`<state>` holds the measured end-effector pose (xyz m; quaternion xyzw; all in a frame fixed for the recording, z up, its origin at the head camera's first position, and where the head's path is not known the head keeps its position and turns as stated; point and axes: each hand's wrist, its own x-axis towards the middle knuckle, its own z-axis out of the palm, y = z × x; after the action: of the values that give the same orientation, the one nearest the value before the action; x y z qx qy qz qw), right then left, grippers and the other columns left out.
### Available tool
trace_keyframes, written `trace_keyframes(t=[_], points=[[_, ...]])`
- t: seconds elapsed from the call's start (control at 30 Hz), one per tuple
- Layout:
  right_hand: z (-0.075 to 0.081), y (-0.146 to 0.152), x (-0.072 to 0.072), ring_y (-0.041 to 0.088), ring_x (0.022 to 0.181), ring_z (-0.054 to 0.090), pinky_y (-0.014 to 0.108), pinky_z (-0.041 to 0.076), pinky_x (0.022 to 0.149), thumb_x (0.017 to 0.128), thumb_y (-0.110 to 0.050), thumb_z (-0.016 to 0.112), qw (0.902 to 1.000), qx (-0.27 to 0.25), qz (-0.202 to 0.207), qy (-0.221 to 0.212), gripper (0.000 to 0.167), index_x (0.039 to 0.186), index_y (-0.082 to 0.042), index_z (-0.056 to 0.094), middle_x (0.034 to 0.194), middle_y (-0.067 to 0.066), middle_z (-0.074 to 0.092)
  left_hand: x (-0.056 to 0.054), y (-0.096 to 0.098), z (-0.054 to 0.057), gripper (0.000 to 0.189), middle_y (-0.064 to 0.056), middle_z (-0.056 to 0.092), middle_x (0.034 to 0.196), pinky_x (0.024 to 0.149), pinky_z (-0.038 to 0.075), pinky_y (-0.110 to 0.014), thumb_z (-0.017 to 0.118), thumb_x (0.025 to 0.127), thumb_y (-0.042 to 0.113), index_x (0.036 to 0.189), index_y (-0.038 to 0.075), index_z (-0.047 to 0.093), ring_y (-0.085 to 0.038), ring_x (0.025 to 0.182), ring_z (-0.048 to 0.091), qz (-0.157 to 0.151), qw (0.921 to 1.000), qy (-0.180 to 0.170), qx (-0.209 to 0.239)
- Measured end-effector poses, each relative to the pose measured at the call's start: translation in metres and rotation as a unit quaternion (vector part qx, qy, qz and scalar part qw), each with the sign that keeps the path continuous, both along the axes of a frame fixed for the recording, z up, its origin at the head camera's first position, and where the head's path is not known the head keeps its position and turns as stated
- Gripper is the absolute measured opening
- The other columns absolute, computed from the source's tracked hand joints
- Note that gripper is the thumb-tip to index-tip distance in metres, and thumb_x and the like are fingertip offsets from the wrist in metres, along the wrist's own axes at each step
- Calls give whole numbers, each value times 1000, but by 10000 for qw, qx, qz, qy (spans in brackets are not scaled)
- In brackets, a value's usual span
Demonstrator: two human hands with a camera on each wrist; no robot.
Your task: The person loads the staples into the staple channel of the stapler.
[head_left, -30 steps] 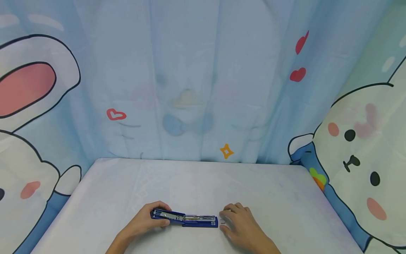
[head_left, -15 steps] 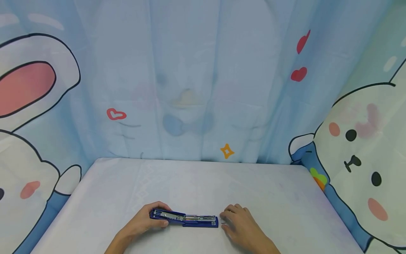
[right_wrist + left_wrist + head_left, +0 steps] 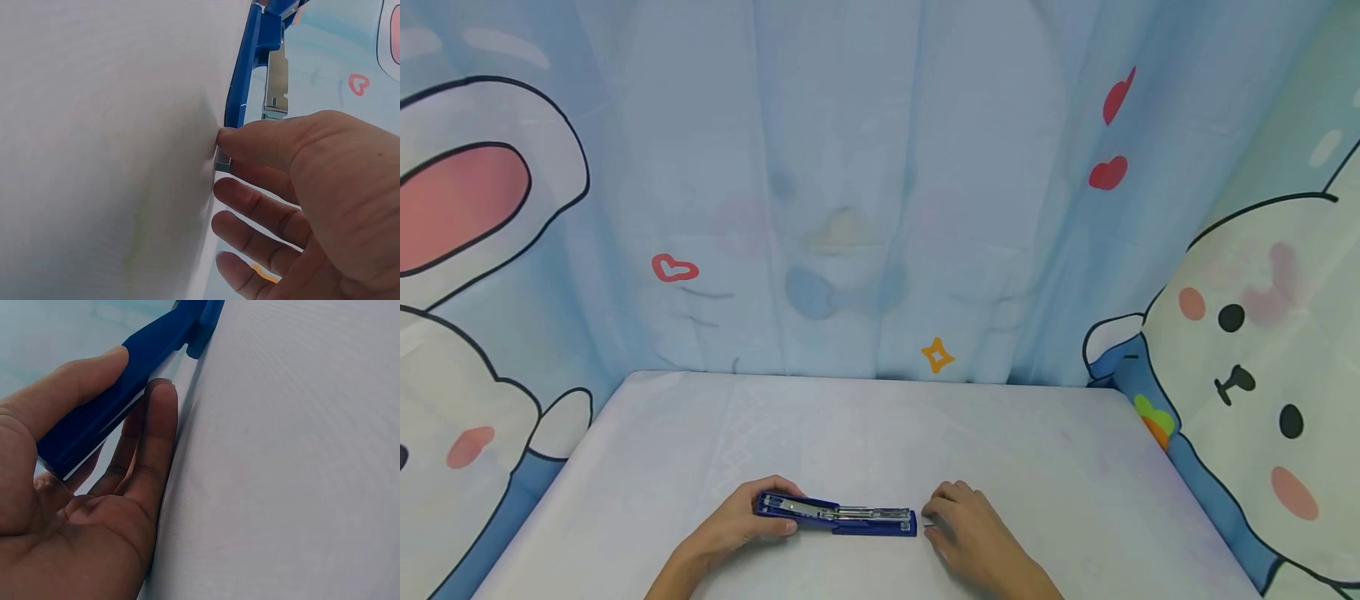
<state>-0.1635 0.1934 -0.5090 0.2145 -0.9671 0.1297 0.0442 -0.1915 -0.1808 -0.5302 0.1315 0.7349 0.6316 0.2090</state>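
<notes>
Blue stapler [image 3: 874, 527]: unfolded at its hinge, in front of me on the near part of the desk [image 3: 1037, 442]; its 2 halves spread left and right, the right half lying low, the left half tilted up.
Metal rail [image 3: 872, 515]: facing up along the right half; I cannot tell what lies inside it.
Left grip [image 3: 739, 518]: holding the stapler's left half, my thumb on the near side and my fingers round the far side.
Small grey piece [image 3: 222, 164]: just beside the stapler's right end, with a slim gap between them in the head view; mostly hidden, so I cannot tell what it is.
Right grip [image 3: 973, 529]: narrow, thumb and forefinger pinching that piece, the other 3 fingers loosely curved behind.
Change over the last 1 second: very little; my right thumb and forefinger sit slightly closer together and a touch farther from the stapler's end, while the left grip and the stapler stay almost where they were.
What that means: I judge the stapler steady and the piece a little better secured, yet the 2 remain apart.
Backdrop [image 3: 850, 125]: pale blue cloth, printed with red hearts [image 3: 1108, 173] and white animal figures [image 3: 1240, 333].
</notes>
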Motion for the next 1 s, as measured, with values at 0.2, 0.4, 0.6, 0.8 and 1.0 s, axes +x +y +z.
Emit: trace_keyframes(t=[0.2,0.4,0.6,0.8,1.0], points=[[-1,0,-1,5,91,56,31,52,80,87,-24,86,9999,-55,81,81,13,98,-22,80,97,-16,67,-1,-1,-2,50,-5,72,121,91,51,-24,84,86,9,131,-1,66,-20,110,63,-24,9999,-47,136],[-1,1,-1,5,91,59,32,57,84,88,-18,85,9997,-85,179,123,11,97,-20,80,95,-14,67,0,0,-2,49,-3,72,120,91,52,-24,83,87,8,131,-2,65,-20,110,64,-46,9998,-82,199],[-1,-1,-1,4,91,60,30,59,85,88,-16,85,9997,-224,95,4,11,97,-19,80,95,-13,68,0,-1,-3,49,-4,72,121,92,52,-24,83,87,9,131,-1,66,-19,110,65,-18,9998,-109,194],[-1,-2,-1,0,90,56,28,58,84,90,-17,83,9993,-337,12,-129,10,98,-20,78,96,-15,67,0,-1,-4,47,-5,72,123,92,52,-24,84,88,12,131,2,68,-20,111,65,69,9998,-178,81],[0,-2,0,-1,89,55,28,58,83,91,-18,82,9994,-336,-34,-70,9,99,-19,78,96,-15,68,-1,-2,-5,46,-6,73,122,91,54,-24,84,88,12,131,2,69,-20,110,66,46,9997,-185,148]])
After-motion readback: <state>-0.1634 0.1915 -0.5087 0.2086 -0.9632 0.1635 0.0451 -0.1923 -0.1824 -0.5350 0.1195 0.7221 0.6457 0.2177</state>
